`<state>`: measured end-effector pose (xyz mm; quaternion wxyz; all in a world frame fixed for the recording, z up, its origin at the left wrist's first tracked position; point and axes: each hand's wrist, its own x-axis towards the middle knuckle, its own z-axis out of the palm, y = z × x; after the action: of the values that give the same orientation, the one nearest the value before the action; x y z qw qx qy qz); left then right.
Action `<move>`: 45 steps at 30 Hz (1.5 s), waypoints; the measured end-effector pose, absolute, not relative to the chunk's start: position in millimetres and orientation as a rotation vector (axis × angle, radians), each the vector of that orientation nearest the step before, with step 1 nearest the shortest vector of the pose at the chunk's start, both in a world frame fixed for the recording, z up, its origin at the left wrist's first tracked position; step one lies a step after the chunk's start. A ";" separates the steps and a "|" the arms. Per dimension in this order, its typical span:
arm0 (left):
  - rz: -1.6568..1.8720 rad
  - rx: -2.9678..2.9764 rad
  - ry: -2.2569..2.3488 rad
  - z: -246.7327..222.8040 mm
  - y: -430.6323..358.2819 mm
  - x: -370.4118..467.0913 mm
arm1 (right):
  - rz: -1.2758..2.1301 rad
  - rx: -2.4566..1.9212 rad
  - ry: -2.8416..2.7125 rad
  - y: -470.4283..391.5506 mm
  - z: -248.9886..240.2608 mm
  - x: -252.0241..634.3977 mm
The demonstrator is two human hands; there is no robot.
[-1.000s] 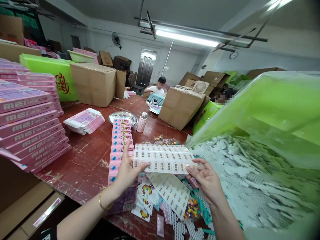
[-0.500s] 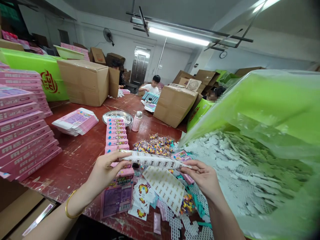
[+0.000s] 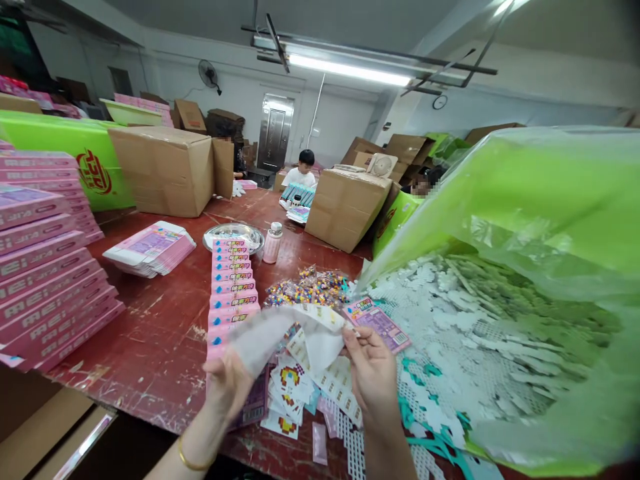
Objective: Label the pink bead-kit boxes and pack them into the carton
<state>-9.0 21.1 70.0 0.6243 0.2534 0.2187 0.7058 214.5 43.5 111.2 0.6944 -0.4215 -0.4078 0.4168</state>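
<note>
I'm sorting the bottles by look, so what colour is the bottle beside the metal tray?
Pink, with a white cap; the bottle shows best in the head view.

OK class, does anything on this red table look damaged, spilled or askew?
The red table has pale scuffs. Teal strips lie strewn among loose white lattice pieces, unstacked. The sheet in the right hand is bent, not flat.

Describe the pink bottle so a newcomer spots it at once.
On the red table, find the round metal tray behind the overlapping row of pink boxes. Just right of the tray stands the bottle: upright, rounded and pale-capped, unlike the flat-sided boxes and shallow tray.
</note>
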 end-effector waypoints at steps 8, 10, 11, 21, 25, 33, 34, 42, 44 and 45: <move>1.386 0.782 0.522 14.5 8.1 27.4 | 1.079 -0.807 -0.714 37.1 122.9 229.4; 1.404 0.791 0.518 23.7 6.5 38.7 | 1.157 -0.824 -0.734 32.7 122.9 222.2; 1.419 0.758 0.513 30.9 6.4 41.9 | 1.174 -0.842 -0.758 29.9 120.8 217.6; 1.581 0.372 0.792 82.7 14.6 38.1 | 1.075 -1.106 -1.131 -6.4 87.7 187.1; 1.661 0.350 0.822 78.8 10.0 32.8 | 1.093 -1.114 -1.185 9.1 82.7 184.7; 1.712 0.319 0.967 77.8 22.9 33.8 | 1.238 -1.112 -1.201 20.3 81.0 163.6; 1.726 0.309 0.968 77.8 26.3 34.7 | 1.260 -1.107 -1.190 21.1 80.4 162.7; 1.849 0.343 0.937 69.9 34.3 29.8 | 1.275 -1.174 -1.303 29.7 69.6 175.7; 1.865 0.363 0.953 67.6 34.2 28.2 | 1.280 -1.158 -1.375 30.6 69.0 179.6; 1.872 0.374 0.961 66.8 33.9 27.7 | 1.286 -1.147 -1.387 31.5 69.1 181.1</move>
<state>27.7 33.9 66.8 0.4816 0.1534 0.3940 0.7677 181.1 31.5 69.1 0.4482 -0.4635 -0.5607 0.5195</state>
